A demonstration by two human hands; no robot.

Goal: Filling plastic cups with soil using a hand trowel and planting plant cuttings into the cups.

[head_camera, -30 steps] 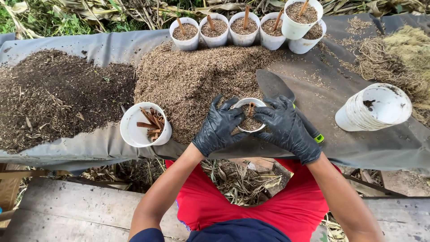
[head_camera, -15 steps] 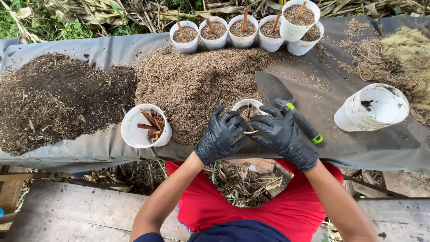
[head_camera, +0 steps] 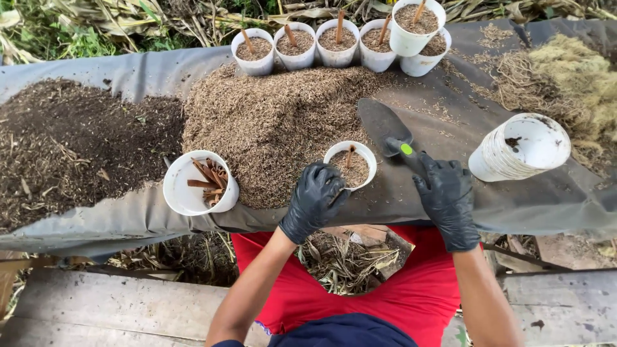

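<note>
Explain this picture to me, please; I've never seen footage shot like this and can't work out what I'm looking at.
The camera sits on a person's head and looks down, so the two black-gloved hands are their own. The left hand touches a white cup filled with husk mix, a stick standing in it. The right hand rests on the handle of a trowel, whose blade lies on the grey sheet. On the sheet lie a pile of dark soil, a husk pile, a cup of sticks, a stack of empty cups on its side and, at the far edge, a row of filled cups.
</note>
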